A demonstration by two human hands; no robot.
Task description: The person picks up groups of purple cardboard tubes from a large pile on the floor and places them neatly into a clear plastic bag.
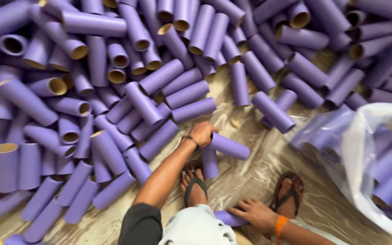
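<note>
Left hand (203,133) wraps one end of a purple tube (227,146), lifted just above the floor (250,177) by the left sandal (195,183). Right hand (255,214) grips a second tube (228,218) (mostly hidden) near the clear bag (368,136).

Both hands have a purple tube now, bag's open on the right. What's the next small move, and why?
Probably swing the left hand with its purple tube toward the clear plastic bag: that tube is gripped, and the bag already holds tubes. The right hand only rests on its tube.

L hand (203,133) fisted, outstretched; R hand (255,214) low, closed.
</note>
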